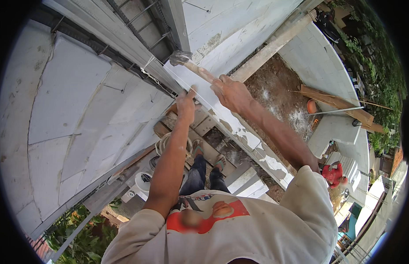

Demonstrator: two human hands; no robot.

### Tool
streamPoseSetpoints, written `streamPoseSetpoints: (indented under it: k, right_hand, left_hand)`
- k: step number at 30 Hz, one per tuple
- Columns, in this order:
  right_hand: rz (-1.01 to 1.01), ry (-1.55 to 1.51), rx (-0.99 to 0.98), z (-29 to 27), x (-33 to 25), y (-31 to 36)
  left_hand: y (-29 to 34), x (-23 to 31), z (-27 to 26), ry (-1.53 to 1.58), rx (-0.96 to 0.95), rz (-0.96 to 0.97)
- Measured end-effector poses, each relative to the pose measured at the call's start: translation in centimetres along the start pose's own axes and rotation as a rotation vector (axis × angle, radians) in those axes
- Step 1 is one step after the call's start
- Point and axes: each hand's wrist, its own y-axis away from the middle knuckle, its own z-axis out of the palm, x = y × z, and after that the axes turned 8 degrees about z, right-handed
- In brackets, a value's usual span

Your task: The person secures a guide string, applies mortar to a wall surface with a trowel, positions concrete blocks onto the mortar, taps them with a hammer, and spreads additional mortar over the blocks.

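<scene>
My right hand (233,93) is closed round the wooden handle of a mallet (198,70). Its dark, worn head rests on or just above the far end of a white block (199,90) on top of the wall; I cannot tell whether they touch. My left hand (186,105) is at the block's near-left side, fingers apart and partly extended against its edge. A thin white string (187,84) runs taut along the block beside that hand. Left of the block stands a grey metal channel or board (138,48), with a knotted cord (149,72) tied near it.
Steel reinforcement bars (143,22) rise at the top. A tall block wall (68,105) stands left. My feet are on wooden planks (200,132), near a white bucket (144,181) and loose blocks (246,181). Right of the wall lie dirt ground (275,88) and a person in red (333,174).
</scene>
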Motion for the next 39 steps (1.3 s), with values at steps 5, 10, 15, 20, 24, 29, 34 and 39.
streamPoseSetpoints:
  k: [5, 10, 15, 20, 24, 29, 34, 39]
  right_hand:
    - [-0.011, -0.034, -0.003, 0.0, 1.2, -0.3]
    - [0.005, -0.206, 0.113, -1.2, 1.5, 2.7]
    - [0.074, -0.249, 0.109, -2.4, 1.2, 5.1]
    - [0.069, 0.055, -0.109, -0.5, 3.3, 6.4]
    - [0.078, -0.050, -0.074, -0.3, 3.0, 8.3]
    - [0.112, -0.048, -0.092, 0.2, 3.1, 8.8]
    - [0.178, -0.032, -0.172, -1.5, 1.8, 9.8]
    - [0.149, -0.151, 0.124, -3.7, 2.4, 13.4]
  left_hand:
    - [-0.7, -0.9, -0.7, 0.003, 0.037, -0.052]
    - [-1.0, -1.2, -0.9, 0.033, 0.014, -0.045]
    - [-1.7, -2.4, -2.0, 0.101, 0.014, -0.060]
    - [-1.2, -2.1, -1.6, 0.091, -0.006, -0.048]
    - [-0.8, -1.8, -1.2, 0.104, 0.003, 0.001]
    - [-1.1, -2.4, -2.2, 0.120, -0.006, -0.016]
    - [-0.5, -2.4, -1.8, 0.076, -0.043, -0.042]
    - [-0.3, -1.4, -0.9, 0.090, 0.000, -0.056]
